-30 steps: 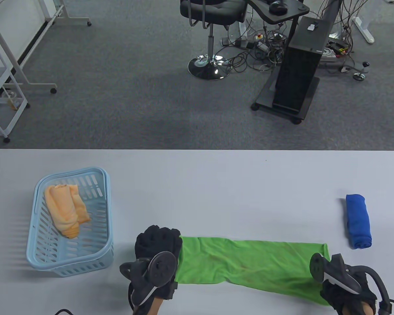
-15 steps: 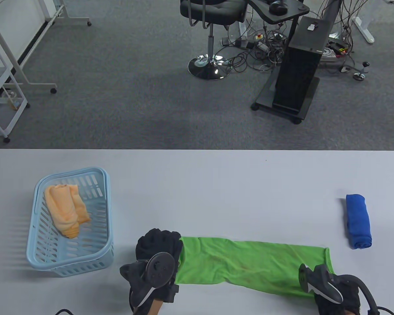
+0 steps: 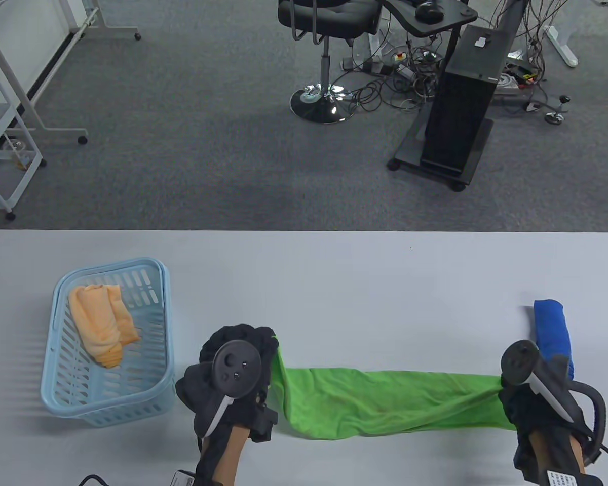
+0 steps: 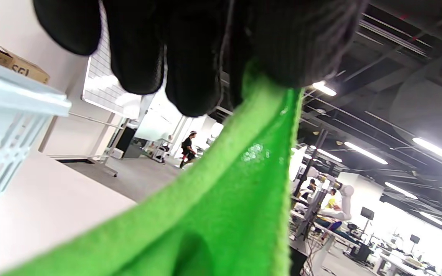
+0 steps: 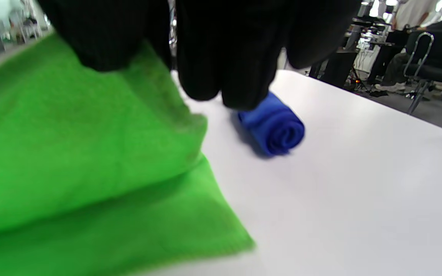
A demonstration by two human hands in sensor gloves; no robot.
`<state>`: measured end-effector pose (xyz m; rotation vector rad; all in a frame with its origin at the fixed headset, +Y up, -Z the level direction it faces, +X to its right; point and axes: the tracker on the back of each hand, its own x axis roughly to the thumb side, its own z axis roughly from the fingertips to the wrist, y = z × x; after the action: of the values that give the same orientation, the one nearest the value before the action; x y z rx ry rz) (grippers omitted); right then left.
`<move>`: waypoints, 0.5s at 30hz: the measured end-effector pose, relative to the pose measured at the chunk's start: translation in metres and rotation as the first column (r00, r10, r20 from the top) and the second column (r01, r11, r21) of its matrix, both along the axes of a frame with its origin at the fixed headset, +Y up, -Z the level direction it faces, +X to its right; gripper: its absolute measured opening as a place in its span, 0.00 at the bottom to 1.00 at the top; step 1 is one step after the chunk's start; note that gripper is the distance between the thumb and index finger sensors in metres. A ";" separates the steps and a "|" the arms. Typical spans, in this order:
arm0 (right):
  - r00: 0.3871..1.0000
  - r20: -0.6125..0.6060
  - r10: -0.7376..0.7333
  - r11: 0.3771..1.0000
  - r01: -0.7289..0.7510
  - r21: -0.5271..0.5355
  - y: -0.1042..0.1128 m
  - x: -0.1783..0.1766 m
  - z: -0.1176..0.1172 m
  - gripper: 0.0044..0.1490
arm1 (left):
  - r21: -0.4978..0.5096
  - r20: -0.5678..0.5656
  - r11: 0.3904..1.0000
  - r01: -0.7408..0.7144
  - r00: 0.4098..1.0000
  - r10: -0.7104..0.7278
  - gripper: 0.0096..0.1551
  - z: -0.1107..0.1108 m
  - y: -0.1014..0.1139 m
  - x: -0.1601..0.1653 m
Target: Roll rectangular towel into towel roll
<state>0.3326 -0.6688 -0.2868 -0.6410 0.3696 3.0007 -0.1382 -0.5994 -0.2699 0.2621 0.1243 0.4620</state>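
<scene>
Stretching left-right between both hands [image 3: 235,374]: green towel [image 3: 385,402]

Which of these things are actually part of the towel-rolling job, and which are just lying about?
In use:
long green cloth towel
left hand, gripping one end
right hand, gripping the other end

Lying about:
rolled blue towel
light blue plastic basket
orange towel inside the basket

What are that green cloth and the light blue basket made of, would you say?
The green towel looks like soft microfibre or terry: a fuzzy, matte nap and a stitched edge show in the left wrist view, and it sags between the hands. The basket looks like moulded plastic: smooth, slightly glossy, rigid slotted walls.
</scene>
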 end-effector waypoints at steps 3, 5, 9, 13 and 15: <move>0.999 0.031 -0.037 0.999 0.035 0.039 0.016 0.005 -0.015 0.29 | -0.023 -0.037 0.999 -0.023 0.999 0.022 0.23 -0.009 0.032 -0.011; 0.998 0.038 -0.050 0.998 0.049 0.043 0.022 0.010 -0.020 0.29 | -0.026 -0.069 0.999 -0.027 0.997 0.025 0.23 -0.014 0.046 -0.017; 0.995 0.080 -0.053 0.995 0.046 0.084 0.036 0.034 -0.026 0.29 | -0.080 -0.155 0.995 0.054 0.986 -0.066 0.22 -0.029 0.073 -0.048; 0.989 0.146 -0.032 0.989 0.011 0.146 0.038 0.057 -0.022 0.33 | -0.162 -0.212 0.984 0.074 0.971 -0.108 0.22 -0.040 0.076 -0.076; 0.987 0.161 -0.014 0.984 -0.015 0.178 0.037 0.065 -0.018 0.29 | -0.162 -0.252 0.984 0.073 0.961 -0.113 0.21 -0.041 0.076 -0.090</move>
<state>0.3980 -0.6318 -0.3047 -0.8581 0.0897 2.9094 -0.2279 -0.5234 -0.3112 0.1777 0.4010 0.3209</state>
